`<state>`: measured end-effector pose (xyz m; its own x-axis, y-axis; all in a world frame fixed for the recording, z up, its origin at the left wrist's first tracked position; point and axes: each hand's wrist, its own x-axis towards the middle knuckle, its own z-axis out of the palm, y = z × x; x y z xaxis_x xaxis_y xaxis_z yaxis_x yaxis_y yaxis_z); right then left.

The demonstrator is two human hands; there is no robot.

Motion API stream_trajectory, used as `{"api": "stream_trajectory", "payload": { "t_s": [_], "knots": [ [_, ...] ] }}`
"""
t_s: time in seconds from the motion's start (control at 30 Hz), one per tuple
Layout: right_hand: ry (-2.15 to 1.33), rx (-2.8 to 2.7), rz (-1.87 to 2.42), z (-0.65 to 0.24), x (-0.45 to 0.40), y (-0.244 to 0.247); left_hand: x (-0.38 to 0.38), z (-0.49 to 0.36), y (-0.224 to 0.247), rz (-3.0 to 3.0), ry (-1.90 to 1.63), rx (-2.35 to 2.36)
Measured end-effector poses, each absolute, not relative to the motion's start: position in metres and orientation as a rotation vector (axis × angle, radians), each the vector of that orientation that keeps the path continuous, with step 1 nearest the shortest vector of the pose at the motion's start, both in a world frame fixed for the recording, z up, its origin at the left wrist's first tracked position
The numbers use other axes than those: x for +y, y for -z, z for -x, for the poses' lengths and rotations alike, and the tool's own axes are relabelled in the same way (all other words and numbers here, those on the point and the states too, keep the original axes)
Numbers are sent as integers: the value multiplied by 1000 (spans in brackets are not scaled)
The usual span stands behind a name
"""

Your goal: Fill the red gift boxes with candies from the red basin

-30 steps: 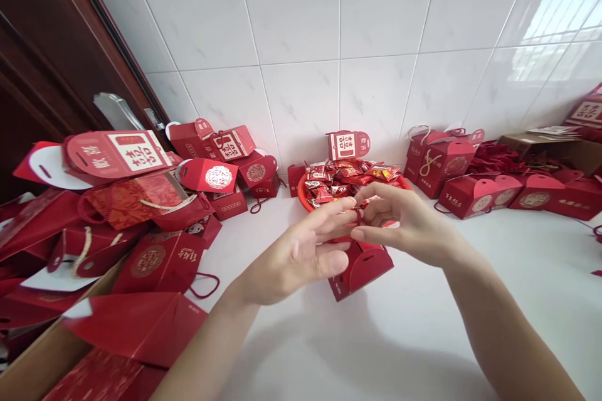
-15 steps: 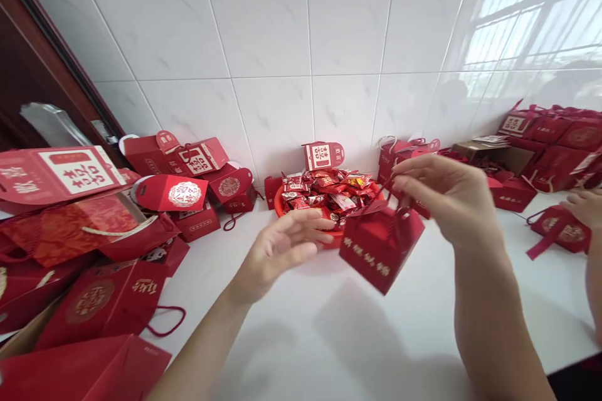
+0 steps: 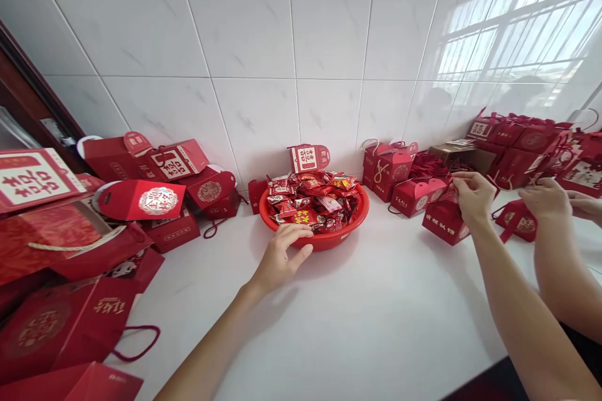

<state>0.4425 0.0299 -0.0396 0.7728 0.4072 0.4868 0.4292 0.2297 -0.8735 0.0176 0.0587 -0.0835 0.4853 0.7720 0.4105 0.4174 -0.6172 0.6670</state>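
Just in front of a red plastic basin (image 3: pixel 324 241), my left hand (image 3: pixel 278 256) is open, fingers apart and holding nothing. Wrapped candies (image 3: pixel 313 200) fill the basin. On the right side of the table, my right hand (image 3: pixel 473 199) pinches the cord handle of a red gift box (image 3: pixel 444 220) with gold characters on its side. My wrist and fingers cover part of this box. Close behind it sits another small red gift box (image 3: pixel 416 196).
Folded red boxes and bags (image 3: pixel 79 313) are heaped on the left. At the right, a co-worker's hands (image 3: pixel 548 200) are near a ribboned red box (image 3: pixel 517 219). Stacked red boxes (image 3: pixel 522 144) stand behind, by the tiled wall (image 3: pixel 254 112).
My right hand has carried the gift box from beside the basin to the right, near the other boxes. My left hand stays near the basin. The view has turned rightward.
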Motion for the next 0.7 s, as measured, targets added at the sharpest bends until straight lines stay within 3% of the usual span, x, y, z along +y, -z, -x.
{"api": "stream_trajectory", "payload": {
  "t_s": [0.7],
  "knots": [
    [0, -719, 1441, -442, 92, 76, 65, -14, 95, -2355, -1098, 895]
  ]
}}
